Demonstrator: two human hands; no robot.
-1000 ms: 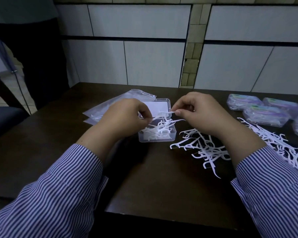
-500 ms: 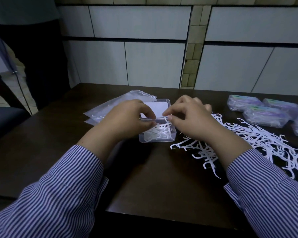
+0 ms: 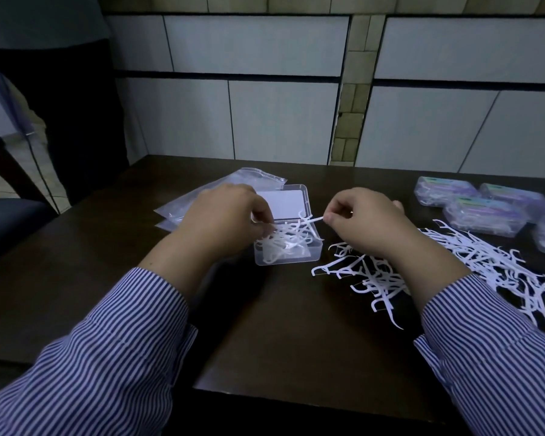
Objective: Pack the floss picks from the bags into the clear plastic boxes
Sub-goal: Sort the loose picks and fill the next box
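Right hand (image 3: 364, 220) back from part-filled box (image 3: 288, 258).

— What's behind the worktop (image 3: 265, 325)?
— A wall (image 3: 280, 121) of large pale tiles with dark seams, and a column of small beige tiles (image 3: 354, 99) running down it right of centre.
— The worktop itself?
— Dark brown wood, dimly lit.
— And off to the left?
— A dark chair seat (image 3: 4, 221) with a curved wooden frame (image 3: 0, 155), plus a strip of light tiled floor (image 3: 0, 187).
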